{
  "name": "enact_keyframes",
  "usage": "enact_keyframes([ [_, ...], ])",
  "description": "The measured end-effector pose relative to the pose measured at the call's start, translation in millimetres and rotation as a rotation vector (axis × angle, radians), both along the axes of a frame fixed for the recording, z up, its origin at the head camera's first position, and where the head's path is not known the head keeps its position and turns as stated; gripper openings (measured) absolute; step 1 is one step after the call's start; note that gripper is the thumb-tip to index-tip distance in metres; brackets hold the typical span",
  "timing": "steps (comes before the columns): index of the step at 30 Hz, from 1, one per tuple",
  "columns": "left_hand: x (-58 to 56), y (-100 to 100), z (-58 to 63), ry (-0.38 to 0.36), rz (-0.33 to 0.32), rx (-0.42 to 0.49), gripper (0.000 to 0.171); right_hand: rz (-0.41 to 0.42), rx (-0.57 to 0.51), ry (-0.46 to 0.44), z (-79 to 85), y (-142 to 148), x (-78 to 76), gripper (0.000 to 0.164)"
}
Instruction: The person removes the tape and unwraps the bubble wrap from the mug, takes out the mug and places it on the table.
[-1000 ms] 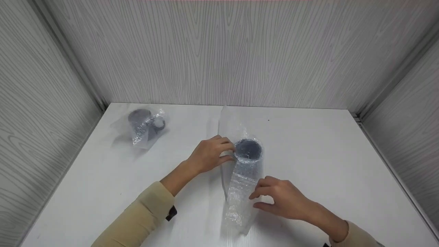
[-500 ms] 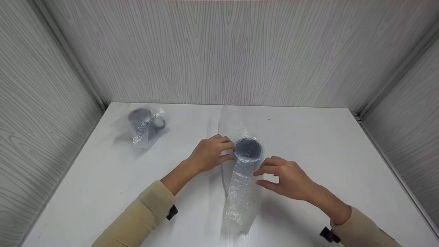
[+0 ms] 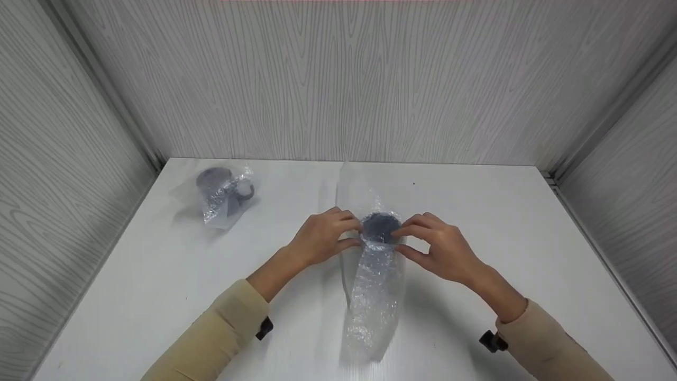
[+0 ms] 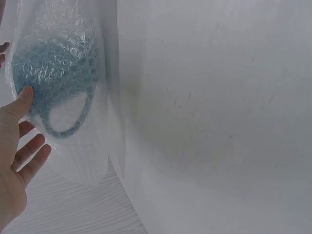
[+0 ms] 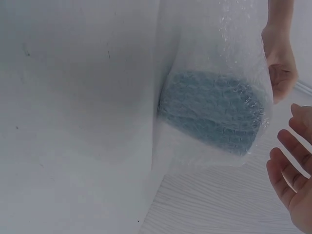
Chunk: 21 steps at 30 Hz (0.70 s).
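Standing upright on the white table [image 3: 502,211], the blue-grey mug [image 3: 378,225] is between your left hand [image 3: 327,235] and your right hand [image 3: 445,251], a little to the right of the middle, and bubble wrap [image 3: 373,312] covers it. Its round mouth looks up to your head camera. The wrap makes a long strip toward you in front of the mug, and a thinner flap of it rises behind and along the left side. Your left hand is at the left side of the mouth. In the left wrist view, your thumb [image 4: 24,97] touches the wrapped wall of the mug, near the handle [image 4: 62,133], while the other visible fingers stand apart from each other. I cannot tell whether a hidden finger pinches the rim together with this thumb. Your right hand is at the opposite side of the mouth, with its thumb and fingers apart. From above, its fingertips [image 3: 400,231] overlap the rim, but the right wrist view shows them beside the wrap, so I cannot be sure of contact. A 2nd mug [image 3: 216,185], also inside bubble wrap, is near the far left corner of the table, with its handle toward the right. You wear beige sleeves [image 3: 225,325], and 1 small black device [image 3: 493,341] sits at each cuff. Behind is a grey wood-grain wall panel [image 3: 338,79].
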<state>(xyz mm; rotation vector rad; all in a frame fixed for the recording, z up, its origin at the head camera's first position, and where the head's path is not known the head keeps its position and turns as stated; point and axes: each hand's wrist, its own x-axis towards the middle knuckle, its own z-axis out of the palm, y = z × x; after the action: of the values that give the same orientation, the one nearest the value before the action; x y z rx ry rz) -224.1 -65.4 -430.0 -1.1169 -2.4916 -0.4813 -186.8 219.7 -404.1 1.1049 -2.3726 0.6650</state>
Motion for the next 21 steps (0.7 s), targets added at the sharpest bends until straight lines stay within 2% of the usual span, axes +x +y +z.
enact_keyframes([
  [9,0.3,0,1.2,-0.008,0.008,-0.009,0.023,-0.062,0.045,0.054,-1.7,-1,-21.7,0.025],
  [21,0.6,0,1.9,-0.035,0.011,-0.007,0.024,-0.103,0.080,0.028,-6.0,-5,-42.4,0.025],
])
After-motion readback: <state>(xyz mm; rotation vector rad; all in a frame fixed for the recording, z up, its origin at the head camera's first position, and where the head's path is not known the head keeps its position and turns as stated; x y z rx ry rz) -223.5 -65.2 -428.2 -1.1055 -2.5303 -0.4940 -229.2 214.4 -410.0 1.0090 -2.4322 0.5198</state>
